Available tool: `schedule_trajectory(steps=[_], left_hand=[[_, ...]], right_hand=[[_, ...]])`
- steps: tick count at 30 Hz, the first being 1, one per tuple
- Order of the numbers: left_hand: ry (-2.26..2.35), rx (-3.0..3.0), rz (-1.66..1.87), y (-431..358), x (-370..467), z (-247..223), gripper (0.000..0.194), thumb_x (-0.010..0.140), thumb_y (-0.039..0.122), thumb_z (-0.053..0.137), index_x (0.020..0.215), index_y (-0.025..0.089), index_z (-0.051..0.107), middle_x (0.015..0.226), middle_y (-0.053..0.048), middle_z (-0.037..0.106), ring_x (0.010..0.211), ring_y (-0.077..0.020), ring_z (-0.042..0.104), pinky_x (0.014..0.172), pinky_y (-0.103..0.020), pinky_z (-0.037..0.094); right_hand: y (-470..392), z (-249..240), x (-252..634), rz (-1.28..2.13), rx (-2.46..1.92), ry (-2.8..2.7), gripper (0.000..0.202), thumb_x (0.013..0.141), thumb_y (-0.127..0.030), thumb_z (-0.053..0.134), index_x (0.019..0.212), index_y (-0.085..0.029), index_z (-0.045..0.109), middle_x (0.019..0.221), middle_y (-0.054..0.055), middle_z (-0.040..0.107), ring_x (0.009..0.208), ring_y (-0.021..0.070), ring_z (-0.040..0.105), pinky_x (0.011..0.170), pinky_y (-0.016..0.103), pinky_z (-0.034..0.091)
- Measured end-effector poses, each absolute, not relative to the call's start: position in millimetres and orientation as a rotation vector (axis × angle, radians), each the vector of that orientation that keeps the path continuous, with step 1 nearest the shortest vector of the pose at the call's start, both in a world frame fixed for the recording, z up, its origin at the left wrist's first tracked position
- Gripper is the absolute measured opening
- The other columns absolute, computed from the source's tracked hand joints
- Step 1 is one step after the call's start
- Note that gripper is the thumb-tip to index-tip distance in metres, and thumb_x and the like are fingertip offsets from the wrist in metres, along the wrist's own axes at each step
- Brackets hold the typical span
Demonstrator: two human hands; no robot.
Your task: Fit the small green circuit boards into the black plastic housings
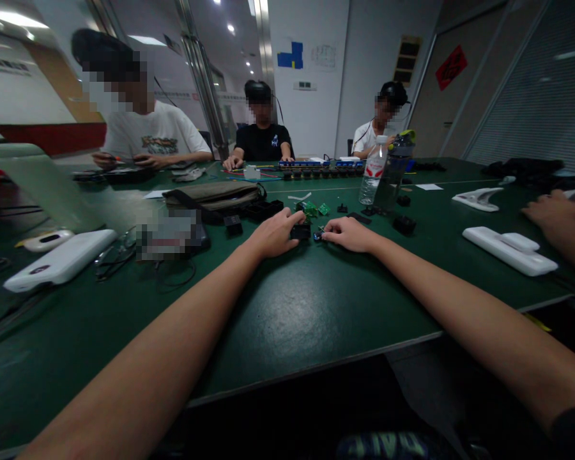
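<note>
Both my arms reach forward over the green table point(287, 306). My left hand point(276, 234) has its fingers curled round a small black box-like part point(301, 232). Just right of it, my right hand point(347, 234) pinches a small part with a blue spot point(318, 236) between thumb and fingertips. The two held parts are close together, with a narrow gap between them. Small green circuit boards point(310, 209) lie right behind my hands. A black block point(232, 224) sits to the left of my left hand, and another black piece point(404, 223) lies right of my right hand.
A clear bottle point(371, 172) and a dark bottle point(399, 169) stand behind on the right. White devices point(509, 250) lie at the right, near another person's hand point(558, 211). At the left are a white power bank point(60, 260) and a grey pouch point(215, 195). Three people sit opposite.
</note>
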State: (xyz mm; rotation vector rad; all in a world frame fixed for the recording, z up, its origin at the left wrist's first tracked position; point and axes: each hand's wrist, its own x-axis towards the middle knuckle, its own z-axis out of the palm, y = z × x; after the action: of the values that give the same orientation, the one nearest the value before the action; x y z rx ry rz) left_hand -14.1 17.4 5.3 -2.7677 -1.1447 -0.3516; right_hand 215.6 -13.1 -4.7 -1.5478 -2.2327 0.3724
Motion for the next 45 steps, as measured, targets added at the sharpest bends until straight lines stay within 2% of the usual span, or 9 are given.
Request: schedule_trajectory(steps=[15,24,37,45], left_hand=[[-1.154,-2.782,-0.402,17.2,-15.6,3.3,0.044,0.081,0.027,0.061,0.123,0.024,0.049,0.111,-0.008,0.052,0.101,-0.0261,0.061,0.088,-0.037,0.051],[-1.143,-2.79,-0.399,17.3,-14.8,3.9,0.04,0.08,0.026,0.062,0.119,0.023,0.051,0.11,-0.008,0.051,0.1,-0.0258,0.061,0.088,-0.037,0.051],[-1.142,-2.783,-0.391,16.8,-15.2,2.2,0.043,0.083,0.029,0.059,0.125,0.025,0.048,0.113,-0.008,0.052,0.101,-0.0249,0.062,0.091,-0.037,0.052],[-1.146,-2.773,-0.396,17.0,-15.0,1.7,0.043,0.084,0.029,0.057,0.126,0.025,0.048,0.113,-0.007,0.053,0.101,-0.0245,0.062,0.09,-0.036,0.052]], right_hand=[[-13.4,-3.6,215.9,0.374,-1.533,-2.249,0.02,0.088,-0.033,0.063,0.092,-0.015,0.071,0.07,-0.001,0.061,0.065,0.0107,0.05,0.065,0.024,0.032],[-16.0,-2.1,213.7,0.363,-1.556,-2.254,0.019,0.088,-0.027,0.064,0.098,-0.013,0.071,0.074,-0.001,0.062,0.066,0.0108,0.051,0.065,0.023,0.033],[-12.6,-2.2,216.0,0.415,-1.523,-2.273,0.026,0.093,-0.021,0.055,0.109,-0.014,0.074,0.069,0.0,0.066,0.067,0.013,0.057,0.07,0.024,0.037],[-12.9,-3.3,216.9,0.404,-1.462,-2.276,0.029,0.096,-0.026,0.051,0.111,-0.015,0.074,0.068,0.0,0.066,0.065,0.0128,0.057,0.072,0.024,0.038]])
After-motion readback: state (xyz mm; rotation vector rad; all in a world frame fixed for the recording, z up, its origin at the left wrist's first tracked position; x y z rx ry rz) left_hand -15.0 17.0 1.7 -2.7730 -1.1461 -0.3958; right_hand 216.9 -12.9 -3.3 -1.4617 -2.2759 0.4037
